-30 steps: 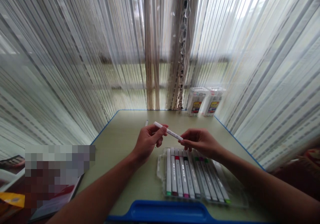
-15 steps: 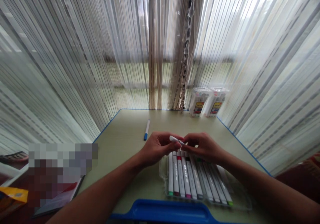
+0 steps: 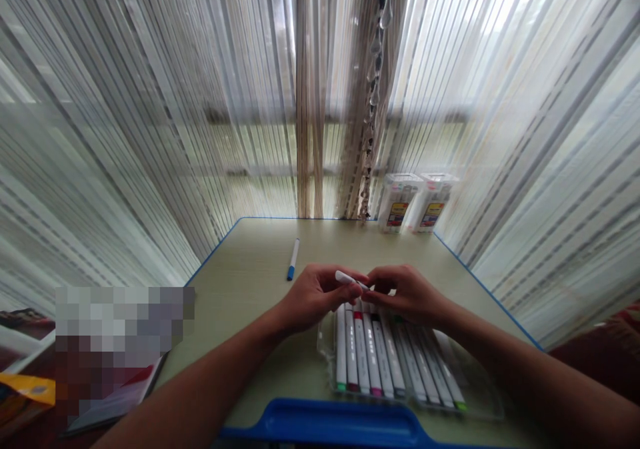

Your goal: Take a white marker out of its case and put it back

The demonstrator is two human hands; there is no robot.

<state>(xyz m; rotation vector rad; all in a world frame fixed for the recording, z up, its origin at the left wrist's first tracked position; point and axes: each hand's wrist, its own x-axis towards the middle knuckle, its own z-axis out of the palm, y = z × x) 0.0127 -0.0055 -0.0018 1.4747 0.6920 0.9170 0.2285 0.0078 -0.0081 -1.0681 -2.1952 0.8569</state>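
Between my hands a white marker (image 3: 346,277) is held slantwise, above the far end of a row of pens. My left hand (image 3: 320,295) pinches its body between thumb and fingers. The fingertips of my right hand (image 3: 400,292) close on the marker's other end, which they partly hide. Below lies a clear plastic case (image 3: 326,345) with several white markers (image 3: 373,362) side by side, their ends green, red, magenta, grey and black. My hands and right forearm cover part of the case.
A white marker with a blue cap (image 3: 293,260) lies farther back on the pale green table (image 3: 240,262). Two clear boxes of markers (image 3: 397,205) stand at the back right. A blue tray edge (image 3: 340,419) runs along the front, and a string curtain (image 3: 150,102) hangs behind.
The held marker has shifted very slightly to the left in my fingers. Both hands stay nearly still, and the other things keep their places.
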